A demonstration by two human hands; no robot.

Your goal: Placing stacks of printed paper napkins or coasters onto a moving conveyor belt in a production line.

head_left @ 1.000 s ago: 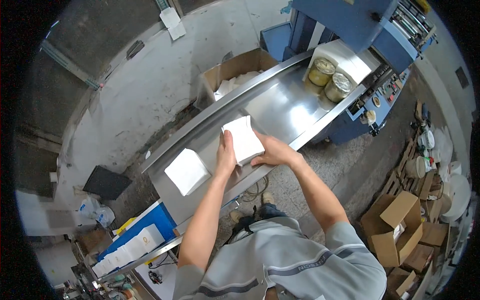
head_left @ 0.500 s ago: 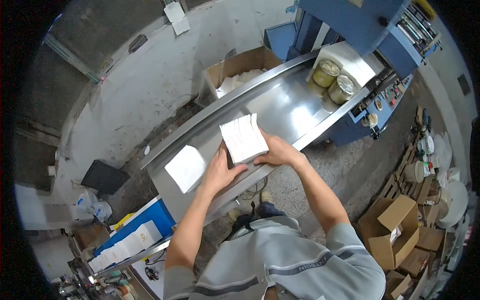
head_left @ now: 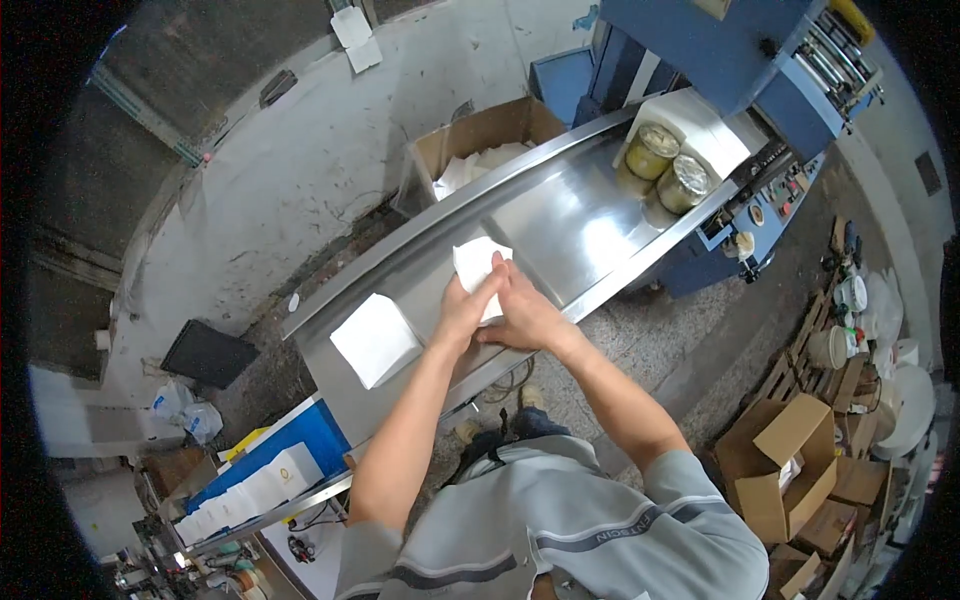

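Both hands are closed round a stack of white folded paper (head_left: 480, 262) over the metal table. My left hand (head_left: 468, 305) grips its left side, with the thumb reaching across the top. On its right side and near edge is my right hand (head_left: 524, 312), its fingers close to the left thumb. The two hands cover much of the stack's near part. Whether the stack rests on the metal or is slightly raised, I cannot tell. Left of my left forearm, a second white paper stack (head_left: 374, 340) lies on the table, apart from both hands.
The metal table (head_left: 560, 215) has a raised rim. Two metal cans (head_left: 684, 184) stand at its far right, by a blue machine (head_left: 690, 50). Behind is a cardboard box (head_left: 440, 155) with white paper. White packets (head_left: 255, 488) line a blue surface at lower left. An open carton (head_left: 785, 465) stands right.
The stack's layered edges faced up before; a smooth white face shows now. My hands have come closer together, and my left thumb has moved onto the top.
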